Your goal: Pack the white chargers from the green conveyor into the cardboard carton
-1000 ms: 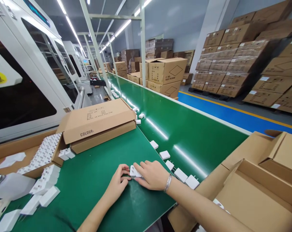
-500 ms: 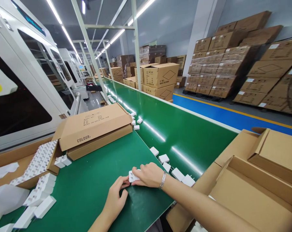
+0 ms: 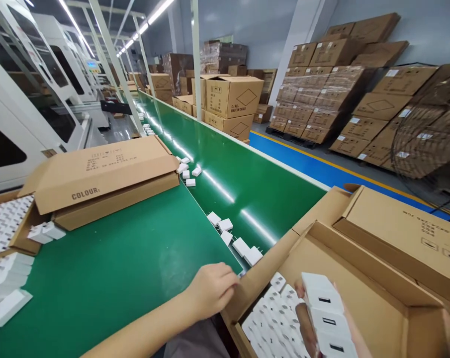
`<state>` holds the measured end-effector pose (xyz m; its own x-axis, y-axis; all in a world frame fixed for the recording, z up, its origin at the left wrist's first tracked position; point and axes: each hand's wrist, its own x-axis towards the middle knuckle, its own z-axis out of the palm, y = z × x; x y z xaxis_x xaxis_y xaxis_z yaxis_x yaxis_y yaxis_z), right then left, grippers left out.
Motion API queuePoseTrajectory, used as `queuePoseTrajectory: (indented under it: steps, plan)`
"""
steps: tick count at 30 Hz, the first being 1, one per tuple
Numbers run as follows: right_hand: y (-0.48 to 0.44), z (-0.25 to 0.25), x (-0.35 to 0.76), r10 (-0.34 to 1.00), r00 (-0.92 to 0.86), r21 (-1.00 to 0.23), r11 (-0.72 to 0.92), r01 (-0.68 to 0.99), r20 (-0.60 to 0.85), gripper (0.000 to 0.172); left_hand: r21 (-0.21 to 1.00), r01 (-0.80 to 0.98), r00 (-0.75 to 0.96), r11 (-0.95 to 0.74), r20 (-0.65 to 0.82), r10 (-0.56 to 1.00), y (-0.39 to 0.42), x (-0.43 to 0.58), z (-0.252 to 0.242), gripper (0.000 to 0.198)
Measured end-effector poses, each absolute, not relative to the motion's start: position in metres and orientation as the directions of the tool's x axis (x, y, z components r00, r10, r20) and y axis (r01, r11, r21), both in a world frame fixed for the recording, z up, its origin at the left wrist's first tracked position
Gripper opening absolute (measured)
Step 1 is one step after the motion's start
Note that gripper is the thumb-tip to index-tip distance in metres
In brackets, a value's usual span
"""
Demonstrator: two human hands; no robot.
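My right hand [image 3: 304,324] is closed on a row of white chargers [image 3: 327,318], holding it over the open cardboard box [image 3: 381,303] at the lower right. More white chargers [image 3: 271,318] lie packed in rows in the box's near corner. My left hand [image 3: 214,289] rests at the edge of the green table [image 3: 128,258], fingers curled against the box's flap; what they enclose, if anything, is hidden. Several loose chargers [image 3: 234,238] lie on the conveyor belt [image 3: 254,194] just beyond that hand.
A closed flat carton [image 3: 101,174] marked COLOUR lies on the table's far left, beside a tray of chargers [image 3: 4,223]. Loose chargers [image 3: 4,293] sit at the left edge. White machines [image 3: 23,99] line the left. Stacked cartons [image 3: 340,99] and a wire fan guard [image 3: 429,129] stand at the right.
Both hands left the charger on the table. My right hand moved right with a row of chargers over the open box; my left slid to the table edge. The view swung right.
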<state>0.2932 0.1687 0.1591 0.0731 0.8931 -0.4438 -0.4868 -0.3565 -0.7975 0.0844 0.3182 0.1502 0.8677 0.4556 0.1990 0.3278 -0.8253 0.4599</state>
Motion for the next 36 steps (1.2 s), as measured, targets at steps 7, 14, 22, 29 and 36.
queuePoseTrajectory:
  steps: [7,14,22,29,36]
  plan:
    - [0.165,0.165,0.28,0.843,0.115,-0.581,-0.256,-0.773,-0.525,0.059,0.208,0.412,0.904,-0.887,0.031,0.427,0.334,0.161,0.138,0.013]
    - [0.158,0.156,0.278,0.869,0.029,-0.477,-0.243,-0.845,-0.494,0.059,0.198,0.466,0.878,-0.863,0.017,0.478,0.338,0.156,0.134,0.023]
    - [0.159,0.171,0.276,0.888,0.099,-0.537,-0.18,-0.824,-0.449,0.058,0.356,0.479,0.861,-0.802,-0.012,0.509,0.341,0.155,0.134,0.032]
    - [0.157,0.171,0.273,0.874,0.1,-0.455,-0.147,-0.878,-0.476,0.056,0.325,0.494,0.86,-0.806,-0.047,0.508,0.338,0.155,0.139,0.031]
    - [0.158,0.177,0.27,0.903,0.167,-0.477,-0.047,-0.878,-0.397,0.055,0.165,0.492,0.87,-0.855,-0.064,0.488,0.334,0.155,0.138,0.034]
